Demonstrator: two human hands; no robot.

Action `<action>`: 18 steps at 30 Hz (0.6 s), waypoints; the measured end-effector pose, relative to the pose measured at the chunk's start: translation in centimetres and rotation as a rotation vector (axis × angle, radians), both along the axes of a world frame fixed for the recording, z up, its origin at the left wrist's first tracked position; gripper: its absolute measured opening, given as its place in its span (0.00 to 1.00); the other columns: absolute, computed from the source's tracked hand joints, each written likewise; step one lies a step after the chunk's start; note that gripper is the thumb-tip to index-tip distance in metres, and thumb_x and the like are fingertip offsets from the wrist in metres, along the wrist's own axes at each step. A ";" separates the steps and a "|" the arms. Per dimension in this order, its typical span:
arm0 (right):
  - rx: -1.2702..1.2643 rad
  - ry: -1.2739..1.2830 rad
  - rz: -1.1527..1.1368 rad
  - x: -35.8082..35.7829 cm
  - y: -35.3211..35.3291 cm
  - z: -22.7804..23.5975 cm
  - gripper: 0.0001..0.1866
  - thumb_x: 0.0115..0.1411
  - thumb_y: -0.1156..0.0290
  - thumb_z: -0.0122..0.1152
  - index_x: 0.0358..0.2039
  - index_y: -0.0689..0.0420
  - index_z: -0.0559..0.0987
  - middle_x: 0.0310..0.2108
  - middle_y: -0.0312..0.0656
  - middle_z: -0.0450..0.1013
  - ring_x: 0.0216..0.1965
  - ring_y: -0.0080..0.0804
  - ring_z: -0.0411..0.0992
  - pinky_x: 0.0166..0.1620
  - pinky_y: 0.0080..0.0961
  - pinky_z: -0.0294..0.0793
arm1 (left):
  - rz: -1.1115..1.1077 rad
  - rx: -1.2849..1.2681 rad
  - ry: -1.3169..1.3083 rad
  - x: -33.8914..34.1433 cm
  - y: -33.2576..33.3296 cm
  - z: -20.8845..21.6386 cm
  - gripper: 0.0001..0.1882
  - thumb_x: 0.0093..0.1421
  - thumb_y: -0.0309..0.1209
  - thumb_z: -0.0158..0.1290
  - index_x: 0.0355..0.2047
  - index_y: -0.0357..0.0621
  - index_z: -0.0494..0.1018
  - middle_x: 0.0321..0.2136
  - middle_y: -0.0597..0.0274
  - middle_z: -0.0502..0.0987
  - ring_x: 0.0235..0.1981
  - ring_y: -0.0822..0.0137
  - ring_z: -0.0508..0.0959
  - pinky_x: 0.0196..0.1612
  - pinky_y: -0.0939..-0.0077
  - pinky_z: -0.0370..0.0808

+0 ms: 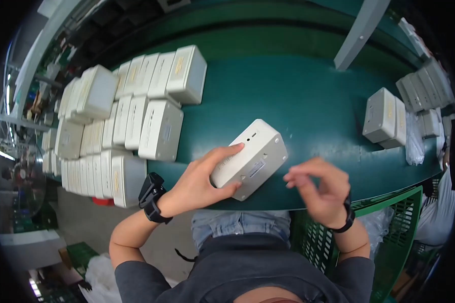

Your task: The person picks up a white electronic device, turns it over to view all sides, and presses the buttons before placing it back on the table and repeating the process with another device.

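My left hand (199, 177) is closed around a white box-shaped electronic device (252, 164), thumb on one side and fingers on the other. The device is tilted over the near edge of the green table. Its narrow side has a small round hole and a slot, while the face toward the right carries a label and small round feet at the corners. To the right, apart from the device, my right hand (322, 188) is raised with its fingers curled and tips drawn together. Whatever those fingertips may hold is too small to make out.
Stacked rows of similar white devices (162, 129) stand on the left of the green table (268, 86). At the right are two more devices (387, 117), further grey-white units (424, 86) and clear plastic bags (413, 136). A green crate (407, 227) sits beside me, below the table edge.
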State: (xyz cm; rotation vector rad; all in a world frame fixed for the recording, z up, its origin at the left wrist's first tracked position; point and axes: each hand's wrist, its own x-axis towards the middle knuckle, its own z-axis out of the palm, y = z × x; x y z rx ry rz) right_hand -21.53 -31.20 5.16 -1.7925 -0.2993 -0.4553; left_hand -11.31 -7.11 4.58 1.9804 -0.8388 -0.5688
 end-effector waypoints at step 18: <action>-0.426 0.117 0.203 1.7 0.9 -1.0 0.27 0.47 0.69 0.71 0.48 0.62 0.73 0.45 0.45 0.72 0.51 0.43 0.69 0.53 0.38 0.69 | -0.210 0.078 -0.624 -4.6 3.2 -4.2 0.23 0.50 0.37 0.64 0.44 0.46 0.69 0.49 0.45 0.71 0.39 0.54 0.80 0.36 0.68 0.80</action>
